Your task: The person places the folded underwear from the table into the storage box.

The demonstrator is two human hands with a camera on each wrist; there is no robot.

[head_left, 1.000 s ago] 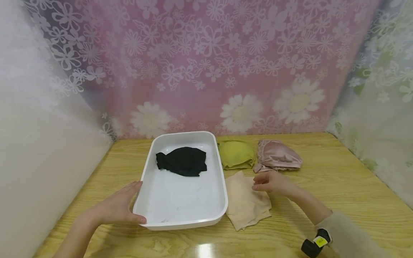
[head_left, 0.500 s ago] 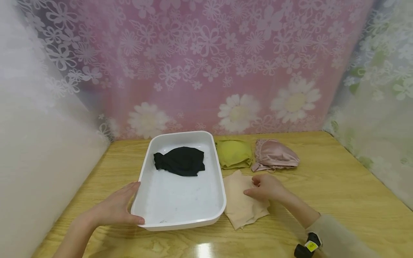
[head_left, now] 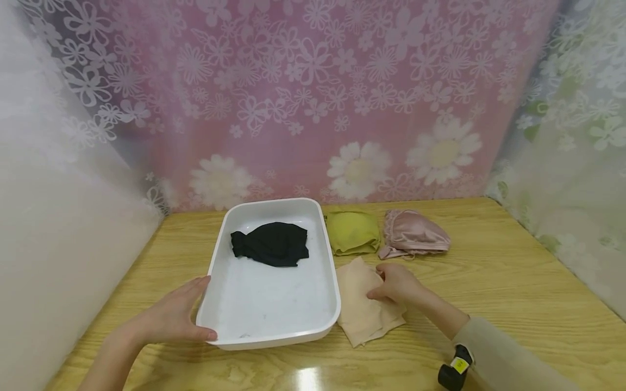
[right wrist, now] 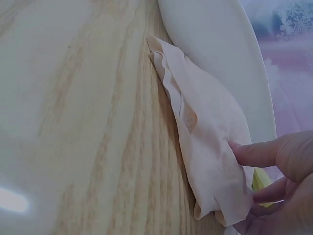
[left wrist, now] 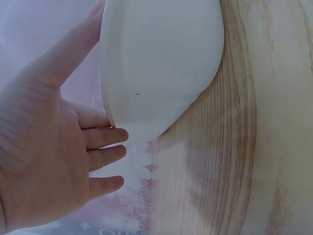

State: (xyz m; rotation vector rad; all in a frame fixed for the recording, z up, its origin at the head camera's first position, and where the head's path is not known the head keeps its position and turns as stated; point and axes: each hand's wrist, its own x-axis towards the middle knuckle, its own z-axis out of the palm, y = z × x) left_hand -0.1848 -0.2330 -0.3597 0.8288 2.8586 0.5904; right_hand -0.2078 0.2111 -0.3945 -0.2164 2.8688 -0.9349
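Beige cloth (head_left: 357, 309), long axis running front to back, lies left of my right hand (head_left: 401, 285), the nearer one, thumb and fingers pinching its edge; across the adjacent white tray (head_left: 266, 301), my left hand (head_left: 173, 316) touches the left side, fingers extended.

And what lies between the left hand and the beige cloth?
The white tray, its near part bare: in the head view, the left hand is at its left edge, the beige cloth beside its right.
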